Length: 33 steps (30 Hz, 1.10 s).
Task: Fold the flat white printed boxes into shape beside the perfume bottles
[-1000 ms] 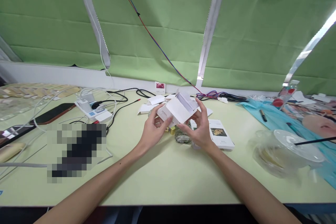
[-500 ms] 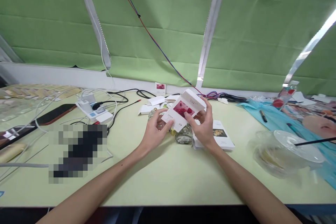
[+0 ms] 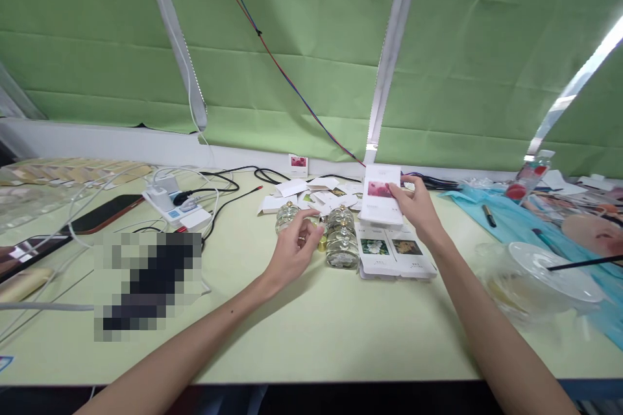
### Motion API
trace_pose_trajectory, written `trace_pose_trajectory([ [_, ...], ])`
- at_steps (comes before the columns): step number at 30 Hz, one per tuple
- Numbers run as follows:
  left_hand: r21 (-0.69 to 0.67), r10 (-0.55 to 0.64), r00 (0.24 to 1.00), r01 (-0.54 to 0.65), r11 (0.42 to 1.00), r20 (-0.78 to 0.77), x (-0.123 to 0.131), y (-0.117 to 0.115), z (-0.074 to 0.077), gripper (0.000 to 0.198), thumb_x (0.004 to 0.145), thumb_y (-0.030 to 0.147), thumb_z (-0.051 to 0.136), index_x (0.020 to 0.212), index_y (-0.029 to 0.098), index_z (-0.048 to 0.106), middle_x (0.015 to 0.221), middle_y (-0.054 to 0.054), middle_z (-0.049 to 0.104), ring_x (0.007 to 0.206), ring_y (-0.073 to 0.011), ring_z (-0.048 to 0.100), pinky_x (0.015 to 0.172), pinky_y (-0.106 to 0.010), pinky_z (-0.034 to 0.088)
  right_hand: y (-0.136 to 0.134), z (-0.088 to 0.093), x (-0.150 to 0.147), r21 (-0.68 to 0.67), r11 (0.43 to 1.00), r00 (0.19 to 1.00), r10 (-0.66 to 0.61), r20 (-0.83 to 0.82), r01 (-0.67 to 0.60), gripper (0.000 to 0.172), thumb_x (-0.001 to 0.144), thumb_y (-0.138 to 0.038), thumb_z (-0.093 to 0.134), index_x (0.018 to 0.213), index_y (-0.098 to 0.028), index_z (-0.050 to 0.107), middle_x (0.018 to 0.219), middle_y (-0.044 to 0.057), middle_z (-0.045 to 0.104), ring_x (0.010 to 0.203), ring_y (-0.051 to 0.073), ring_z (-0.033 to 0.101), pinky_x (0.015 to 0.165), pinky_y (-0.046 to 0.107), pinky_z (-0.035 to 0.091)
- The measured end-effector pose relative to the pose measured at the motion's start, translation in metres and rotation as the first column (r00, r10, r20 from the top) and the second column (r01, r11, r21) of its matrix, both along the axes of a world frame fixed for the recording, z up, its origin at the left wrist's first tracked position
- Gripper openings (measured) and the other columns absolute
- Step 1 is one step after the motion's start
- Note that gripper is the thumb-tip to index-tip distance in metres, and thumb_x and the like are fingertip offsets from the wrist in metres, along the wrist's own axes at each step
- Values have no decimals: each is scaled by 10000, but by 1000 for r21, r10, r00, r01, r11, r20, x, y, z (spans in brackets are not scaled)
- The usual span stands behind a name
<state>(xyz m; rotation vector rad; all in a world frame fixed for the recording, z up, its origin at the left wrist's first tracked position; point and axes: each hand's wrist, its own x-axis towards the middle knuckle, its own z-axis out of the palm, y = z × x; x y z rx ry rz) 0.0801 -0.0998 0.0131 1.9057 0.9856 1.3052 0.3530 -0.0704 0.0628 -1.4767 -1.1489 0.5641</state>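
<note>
My right hand (image 3: 413, 207) grips a white carton (image 3: 382, 211) with a pink flower picture, its thumb across the front. The carton is held just above two white cartons with flower pictures (image 3: 396, 266), which lie side by side. Beside them stands a row of clear glass bottles (image 3: 342, 249) with gold-coloured tops. My left hand (image 3: 296, 246) hovers left of this row, fingers curved and apart, with nothing visible in it. Behind its fingers more glass bottles (image 3: 287, 213) are partly hidden. Small gold caps (image 3: 322, 244) lie by its fingertips.
Loose white cartons (image 3: 321, 191) lie behind the bottles, and one small carton (image 3: 298, 165) leans on the wall. A power strip (image 3: 178, 207) with cables and a phone (image 3: 104, 213) are at left. At right are a lidded cup (image 3: 549, 272), a marker (image 3: 488, 215) and blue sheeting (image 3: 467, 207).
The carton has moved right, out of my left hand, and is now upright in my right hand alone. My left hand stays near the bottles, which now show more fully.
</note>
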Motion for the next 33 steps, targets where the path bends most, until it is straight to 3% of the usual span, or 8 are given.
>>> trace_pose_trajectory([
  [3, 34, -11, 999, 13, 999, -41, 0, 1, -3, 369, 1005, 491, 529, 1226, 199, 574, 709, 42, 523, 635, -117, 501, 562, -218, 416, -5, 4, 18, -327, 944, 911, 95, 401, 46, 531, 983, -388, 545, 1461, -169, 472, 966, 120, 764, 931, 293, 728, 816, 372, 536],
  [7, 52, -17, 998, 20, 998, -57, 0, 1, -5, 356, 1008, 494, 520, 1200, 202, 587, 702, 41, 521, 628, -117, 492, 548, -212, 416, -12, 9, 31, -484, 861, 790, 186, 584, 154, 510, 1052, -345, 385, 1535, -184, 422, 1355, 189, 676, 1219, 305, 663, 948, 361, 506],
  [10, 47, -17, 998, 20, 999, -65, 0, 0, -6, 354, 1009, 500, 518, 1185, 204, 599, 703, 39, 522, 633, -119, 497, 544, -211, 417, -13, 10, 38, -506, 840, 765, 191, 614, 196, 508, 1040, -284, 383, 1525, -142, 436, 1396, 228, 642, 1277, 327, 629, 967, 375, 500],
  [15, 37, -26, 996, 30, 999, -82, 1, -1, -6, 359, 1009, 499, 517, 1179, 198, 612, 700, 40, 518, 626, -116, 488, 536, -211, 408, -11, 3, 44, -595, 773, 737, 267, 621, 221, 453, 1027, -305, 427, 1435, -149, 548, 1362, 242, 652, 1043, 324, 726, 764, 364, 555],
  [19, 47, -19, 994, 24, 999, -106, 1, -1, -7, 356, 1012, 490, 515, 1184, 194, 615, 696, 45, 518, 602, -108, 469, 539, -217, 397, -11, 0, 46, -636, 737, 729, 304, 614, 229, 551, 1030, -445, 463, 1510, -175, 477, 1445, 229, 589, 917, 288, 753, 712, 360, 562],
  [25, 79, -13, 991, 24, 997, -134, 0, 0, -10, 339, 1019, 470, 505, 1186, 193, 610, 681, 52, 509, 591, -106, 449, 555, -226, 393, -19, 8, 38, -688, 693, 755, 330, 567, 214, 889, 949, -653, 560, 1633, -167, 269, 1562, 239, 479, 1282, 356, 626, 789, 358, 579],
  [30, 76, -23, 989, 34, 996, -143, 1, 1, -11, 336, 1025, 470, 499, 1185, 196, 610, 687, 52, 514, 594, -106, 444, 563, -232, 392, -25, 12, 20, -689, 687, 706, 369, 604, 230, 1079, 885, -681, 641, 1668, -131, 142, 1513, 263, 535, 1298, 381, 620, 910, 437, 553],
  [33, 65, -35, 987, 46, 997, -158, 1, 0, -12, 346, 1029, 481, 494, 1197, 200, 606, 695, 51, 516, 597, -108, 450, 567, -237, 390, -24, 10, 12, -681, 692, 676, 385, 628, 239, 1086, 889, -618, 672, 1664, -86, 128, 1466, 255, 584, 1291, 369, 630, 951, 433, 530],
])
